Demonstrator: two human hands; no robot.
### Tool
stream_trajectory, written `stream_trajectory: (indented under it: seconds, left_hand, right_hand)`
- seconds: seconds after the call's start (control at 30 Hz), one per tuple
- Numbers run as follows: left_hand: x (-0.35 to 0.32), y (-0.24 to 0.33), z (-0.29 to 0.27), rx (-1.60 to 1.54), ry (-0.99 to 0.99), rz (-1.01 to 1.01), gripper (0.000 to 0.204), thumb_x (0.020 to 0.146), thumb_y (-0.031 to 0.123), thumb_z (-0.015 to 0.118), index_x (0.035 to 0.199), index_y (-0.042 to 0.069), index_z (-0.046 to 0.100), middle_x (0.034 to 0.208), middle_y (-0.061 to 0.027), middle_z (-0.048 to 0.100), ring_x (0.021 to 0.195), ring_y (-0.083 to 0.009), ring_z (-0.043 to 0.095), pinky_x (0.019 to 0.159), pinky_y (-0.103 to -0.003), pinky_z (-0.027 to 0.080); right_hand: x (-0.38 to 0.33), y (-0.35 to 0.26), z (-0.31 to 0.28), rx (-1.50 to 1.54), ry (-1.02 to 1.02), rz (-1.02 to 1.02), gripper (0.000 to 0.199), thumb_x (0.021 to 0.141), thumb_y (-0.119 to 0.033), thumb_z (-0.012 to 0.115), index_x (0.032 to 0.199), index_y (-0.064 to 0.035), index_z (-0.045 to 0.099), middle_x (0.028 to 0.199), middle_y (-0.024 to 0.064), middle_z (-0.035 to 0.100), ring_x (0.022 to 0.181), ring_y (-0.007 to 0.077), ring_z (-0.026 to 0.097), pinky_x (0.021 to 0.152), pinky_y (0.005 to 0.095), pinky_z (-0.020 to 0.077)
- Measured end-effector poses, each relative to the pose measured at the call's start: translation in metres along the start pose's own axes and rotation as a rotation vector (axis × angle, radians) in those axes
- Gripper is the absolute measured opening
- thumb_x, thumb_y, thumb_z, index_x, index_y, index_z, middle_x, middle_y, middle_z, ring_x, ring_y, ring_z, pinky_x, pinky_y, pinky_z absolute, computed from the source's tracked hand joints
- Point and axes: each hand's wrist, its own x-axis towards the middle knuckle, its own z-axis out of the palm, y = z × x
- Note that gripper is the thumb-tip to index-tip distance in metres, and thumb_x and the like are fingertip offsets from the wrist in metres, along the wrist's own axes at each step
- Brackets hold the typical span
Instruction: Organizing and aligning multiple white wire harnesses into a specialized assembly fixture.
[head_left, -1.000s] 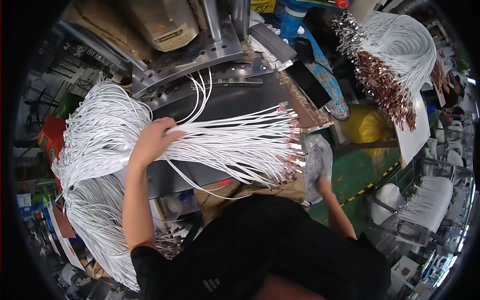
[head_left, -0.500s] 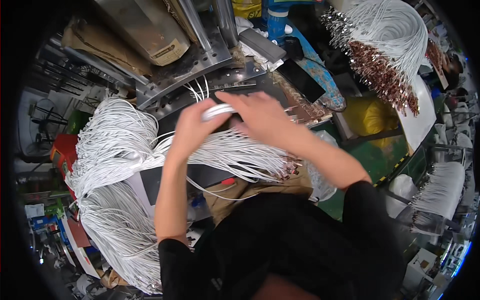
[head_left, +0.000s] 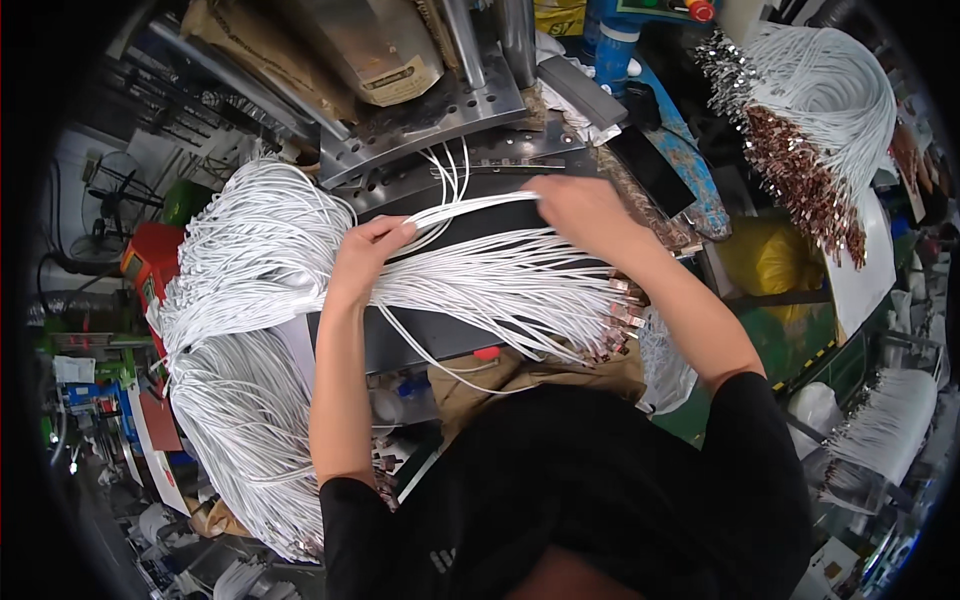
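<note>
A few white cables (head_left: 470, 206) stretch side by side between my hands, above the dark work surface. My left hand (head_left: 368, 258) is closed around their left part, thumb and fingers pinched. At their right end, my right hand (head_left: 588, 212) grips them with bent fingers; the ends inside it are hidden. Just below lies a fanned bundle of white cables (head_left: 490, 290), its metal plug ends (head_left: 622, 318) pointing right. Behind my hands, several thin white cables (head_left: 455, 170) rise to a metal fixture bar (head_left: 500, 166) on the press.
The steel press plate (head_left: 425, 130) stands at the back. Large heaps of white cables (head_left: 262, 225) lie left. A black phone (head_left: 652, 170) and a blue bottle (head_left: 615, 50) sit back right. Another cable coil (head_left: 830, 90) is far right, by a yellow bag (head_left: 765, 255).
My hands have moved apart, the right one going rightward, and the cables between them are now stretched out. The whole view has shifted, with the scene sitting further right.
</note>
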Motion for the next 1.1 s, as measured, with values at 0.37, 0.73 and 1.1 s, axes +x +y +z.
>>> stream_trajectory:
  seconds: [0.37, 0.73, 1.1]
  left_hand:
    - [0.001, 0.005, 0.027, 0.405, 0.064, 0.185, 0.021, 0.094, 0.02, 0.069, 0.095, -0.001, 0.071, 0.078, -0.0012, 0.064, 0.074, -0.0084, 0.054, 0.069, -0.026, 0.043]
    - [-0.008, 0.065, 0.058, 0.454, -0.03, 0.325, 0.032, 0.1, 0.028, 0.064, 0.087, -0.001, 0.07, 0.075, -0.0022, 0.063, 0.07, -0.0095, 0.055, 0.063, -0.029, 0.044]
    - [-0.038, 0.044, 0.102, -0.667, -0.518, -0.477, 0.03, 0.107, 0.026, 0.049, 0.113, 0.002, 0.067, 0.079, -0.0005, 0.062, 0.062, -0.0092, 0.052, 0.052, -0.025, 0.039]
  right_hand:
    - [-0.016, 0.021, 0.014, -0.267, 0.28, -0.167, 0.024, 0.088, -0.011, 0.058, 0.11, -0.0088, 0.068, 0.099, 0.0073, 0.07, 0.1, 0.028, 0.066, 0.09, 0.0456, 0.0479]
    - [-0.01, -0.022, 0.005, -0.209, 0.279, -0.211, 0.019, 0.088, -0.01, 0.057, 0.104, -0.0082, 0.067, 0.1, 0.0102, 0.067, 0.094, 0.0284, 0.066, 0.082, 0.0392, 0.0518]
    - [-0.006, 0.001, 0.023, -0.062, 0.336, -0.766, 0.026, 0.087, -0.018, 0.065, 0.111, -0.0078, 0.068, 0.087, 0.0089, 0.065, 0.083, 0.0263, 0.065, 0.083, 0.0387, 0.0527]
